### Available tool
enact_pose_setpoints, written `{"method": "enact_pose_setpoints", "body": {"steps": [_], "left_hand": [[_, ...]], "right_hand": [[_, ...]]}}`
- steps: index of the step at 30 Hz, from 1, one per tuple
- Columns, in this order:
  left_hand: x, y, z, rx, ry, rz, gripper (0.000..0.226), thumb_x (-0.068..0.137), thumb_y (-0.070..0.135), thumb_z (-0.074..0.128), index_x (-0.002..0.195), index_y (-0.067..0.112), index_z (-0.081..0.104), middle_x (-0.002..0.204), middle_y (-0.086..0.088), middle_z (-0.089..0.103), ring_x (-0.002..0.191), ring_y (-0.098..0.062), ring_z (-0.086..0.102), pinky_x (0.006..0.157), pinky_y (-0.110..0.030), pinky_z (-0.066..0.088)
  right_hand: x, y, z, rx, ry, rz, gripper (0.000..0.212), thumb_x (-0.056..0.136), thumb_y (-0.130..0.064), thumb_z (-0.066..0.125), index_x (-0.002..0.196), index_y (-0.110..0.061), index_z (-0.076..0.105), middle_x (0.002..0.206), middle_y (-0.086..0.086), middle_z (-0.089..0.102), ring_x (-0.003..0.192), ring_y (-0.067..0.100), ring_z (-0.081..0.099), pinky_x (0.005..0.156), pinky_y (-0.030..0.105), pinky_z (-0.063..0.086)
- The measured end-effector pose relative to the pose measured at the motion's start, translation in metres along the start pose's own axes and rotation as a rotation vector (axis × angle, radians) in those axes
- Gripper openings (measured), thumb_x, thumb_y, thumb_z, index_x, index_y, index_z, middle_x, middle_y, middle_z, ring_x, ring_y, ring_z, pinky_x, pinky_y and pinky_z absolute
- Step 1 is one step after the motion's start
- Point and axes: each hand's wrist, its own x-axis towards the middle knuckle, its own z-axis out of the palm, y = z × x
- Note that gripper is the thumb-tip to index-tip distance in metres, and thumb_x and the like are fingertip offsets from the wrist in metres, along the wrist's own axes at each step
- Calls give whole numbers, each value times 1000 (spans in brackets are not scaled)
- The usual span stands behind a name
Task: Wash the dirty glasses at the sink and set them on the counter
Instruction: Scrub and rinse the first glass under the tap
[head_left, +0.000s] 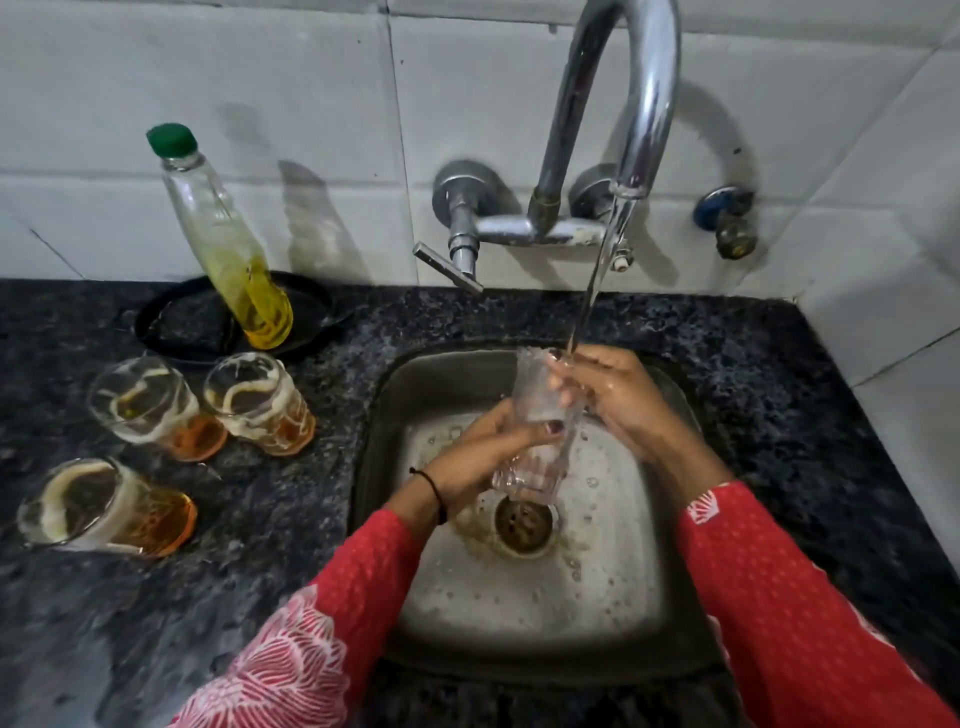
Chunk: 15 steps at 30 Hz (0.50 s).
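A clear ribbed glass (540, 426) is upright over the steel sink (384, 415), under water running from the tap (639, 104). My left hand (483, 457) grips its lower part, thumb across the front. My right hand (618, 395) holds the rim, with fingers reaching into the mouth. Three dirty glasses stand on the dark granite counter (260, 545) to the left, with foam rings and orange residue: one at the back left (150, 408), one beside it (260, 402), one nearer me (104, 506).
A soap bottle (228, 244) with a green cap and yellow liquid leans in a black dish (171, 322) by the tiled wall. The tap's lever (447, 267) juts out left of the stream. The drain (524, 525) lies under the glass. Bare counter lies right of the sink.
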Motion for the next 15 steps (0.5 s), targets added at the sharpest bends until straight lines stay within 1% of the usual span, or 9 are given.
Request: {"method": "enact_pose_setpoints", "body": {"steps": [2, 3, 5, 7, 8, 9, 11, 13, 15], "left_hand": [[-4, 3, -5, -275, -207, -118, 45, 86, 30, 60, 128, 15, 53, 111, -11, 67, 90, -29, 67, 81, -47, 56], [-3, 2, -5, -310, -224, -155, 41, 86, 30, 59, 125, 15, 55, 108, -11, 67, 86, -28, 67, 78, -49, 56], [1, -2, 1, -30, -66, -103, 33, 86, 23, 64, 117, 19, 56, 103, -6, 68, 82, -18, 67, 72, -37, 57], [8, -7, 4, 475, 134, 22, 57, 79, 20, 74, 127, 21, 42, 112, 1, 60, 90, -6, 61, 75, -21, 50], [11, -10, 4, 596, 210, 51, 69, 76, 22, 77, 132, 23, 35, 116, 6, 56, 95, -4, 57, 78, -18, 47], [10, -8, 4, 577, 236, 66, 71, 75, 23, 78, 131, 25, 35, 115, 11, 53, 97, -1, 55, 80, -17, 45], [6, -3, 1, 265, 118, 55, 50, 79, 21, 74, 122, 25, 47, 111, 11, 58, 94, 0, 60, 81, -20, 50], [-4, 4, -1, -134, -69, -49, 42, 81, 23, 65, 121, 18, 56, 109, -2, 66, 93, -13, 66, 83, -34, 56], [-6, 3, -5, -329, -186, -148, 42, 81, 27, 63, 120, 14, 58, 107, -9, 68, 88, -23, 68, 80, -47, 55]], "right_hand": [[-5, -1, 0, 185, 1, 28, 18, 89, -10, 59, 72, -10, 65, 61, -2, 62, 53, 6, 52, 55, 17, 42], [-5, 0, 3, 134, 15, 39, 19, 90, -10, 58, 72, -10, 65, 61, -1, 61, 53, 7, 51, 55, 17, 43], [2, 2, 10, -219, 37, 88, 24, 92, -14, 58, 69, -10, 63, 62, 3, 61, 54, 10, 53, 53, 15, 43], [6, 5, 16, -540, 52, 151, 27, 91, -21, 59, 66, -11, 63, 61, 4, 62, 54, 11, 55, 51, 14, 42], [7, 8, 16, -544, 70, 162, 27, 90, -23, 60, 66, -11, 63, 60, 4, 62, 54, 12, 56, 53, 16, 43], [5, 9, 14, -459, 77, 143, 26, 90, -22, 62, 68, -8, 65, 60, 6, 63, 55, 12, 56, 57, 18, 45], [-1, 11, 11, -168, 66, 73, 22, 88, -17, 64, 74, -2, 69, 65, 10, 64, 59, 15, 57, 60, 21, 48], [-7, 9, 10, 137, 26, 58, 23, 87, -12, 63, 66, -10, 71, 60, 4, 62, 56, 12, 54, 51, 20, 47], [-8, 8, 14, 226, 21, 64, 28, 86, -12, 64, 58, -14, 67, 56, 0, 59, 52, 9, 52, 47, 20, 44]]}}
